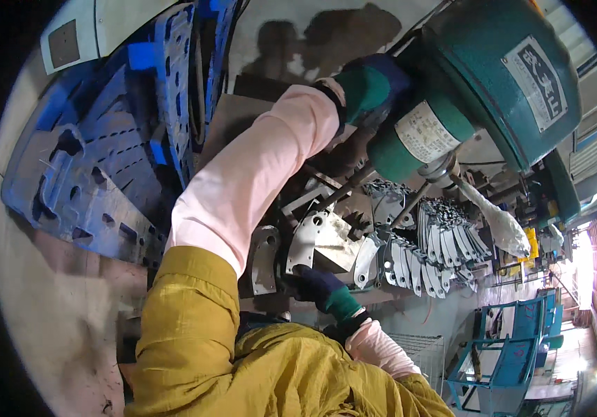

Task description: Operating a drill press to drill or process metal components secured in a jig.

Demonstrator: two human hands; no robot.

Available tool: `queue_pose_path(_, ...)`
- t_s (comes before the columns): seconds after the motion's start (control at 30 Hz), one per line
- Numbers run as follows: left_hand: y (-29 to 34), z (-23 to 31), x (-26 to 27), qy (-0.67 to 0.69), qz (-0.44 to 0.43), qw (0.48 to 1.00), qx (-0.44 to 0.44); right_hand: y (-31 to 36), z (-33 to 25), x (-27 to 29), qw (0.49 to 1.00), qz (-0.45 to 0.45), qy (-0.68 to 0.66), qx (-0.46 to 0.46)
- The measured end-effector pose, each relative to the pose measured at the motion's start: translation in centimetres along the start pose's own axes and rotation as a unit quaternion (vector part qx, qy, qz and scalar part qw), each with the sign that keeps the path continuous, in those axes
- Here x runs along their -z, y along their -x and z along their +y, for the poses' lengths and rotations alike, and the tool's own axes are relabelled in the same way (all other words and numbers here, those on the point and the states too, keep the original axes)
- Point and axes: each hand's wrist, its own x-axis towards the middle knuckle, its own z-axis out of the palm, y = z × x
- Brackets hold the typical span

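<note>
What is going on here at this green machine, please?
A person wearing gloves is working at the green machine. The left hand is raised against the machine's side; what its fingers hold, if anything, is hidden. The right hand is low, its fingers at the near edge of a metal plate below the machine. More plates lie in rows to the right of it, and blue pallets stand on the left.

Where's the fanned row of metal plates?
In the head view, right of centre: the plate row lies below the green machine, right of the right hand.
</note>
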Motion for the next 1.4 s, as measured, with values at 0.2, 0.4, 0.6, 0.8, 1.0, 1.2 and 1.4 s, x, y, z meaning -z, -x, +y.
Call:
queue_pose_path(0.2,0.6,-1.1,-0.4,0.083,0.094,0.991,-0.047,-0.2,3.1,1.5,0.944,0.038,0.210,0.252)
queue_pose_path(0.4,1.6,-1.7,-1.1,0.109,0.125,0.985,-0.053,-0.5,3.4,1.8,0.980,0.045,-0.176,0.083)
queue_pose_path(0.6,3.1,-2.0,-1.0,0.108,0.108,0.988,-0.022,-1.5,6.3,3.1,0.983,0.047,0.085,0.155)
queue_pose_path(0.8,3.8,-1.3,-1.5,0.115,0.128,0.985,0.004,-0.2,6.9,3.8,0.942,0.077,0.167,0.279)
queue_pose_path(1.0,10.5,-1.6,-0.5,0.281,0.265,0.922,0.007,1.2,3.0,3.2,0.919,0.082,0.305,0.234)
queue_pose_path(1.2,29.0,8.1,-1.5,0.424,0.049,0.804,0.415,-0.1,4.2,3.7,0.938,0.074,0.164,0.295)
queue_pose_path(1.4,34.3,19.1,-11.2,0.758,-0.052,0.323,0.564,-1.0,4.3,6.0,0.798,0.099,0.362,0.472)
